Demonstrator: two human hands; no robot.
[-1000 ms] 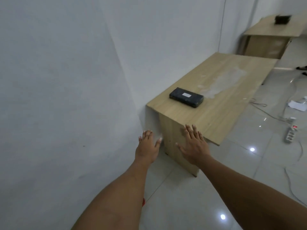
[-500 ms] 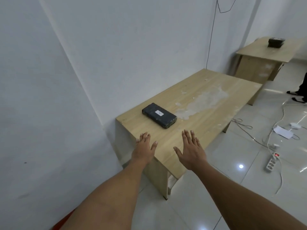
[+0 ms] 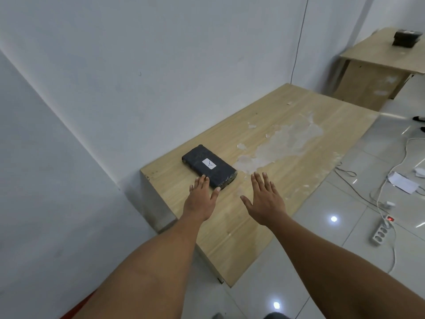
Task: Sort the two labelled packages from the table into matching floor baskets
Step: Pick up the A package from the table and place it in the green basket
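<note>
A dark package [image 3: 208, 166] lies flat on the wooden worktop [image 3: 287, 139] near the wall, and its white label [image 3: 209, 163] shows a handwritten "A". The left hand [image 3: 202, 199] is spread with fingertips at the package's near edge. The right hand [image 3: 264, 199], also spread, holds nothing beside it.

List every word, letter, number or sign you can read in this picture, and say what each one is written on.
"A", hand-drawn, seen rotated: on the white paper label stuck to the top of the flat black rectangular package on the light wooden table.
Too far and blurred to read: anything on the dark box on the second wooden table.
No other text is visible.
</note>
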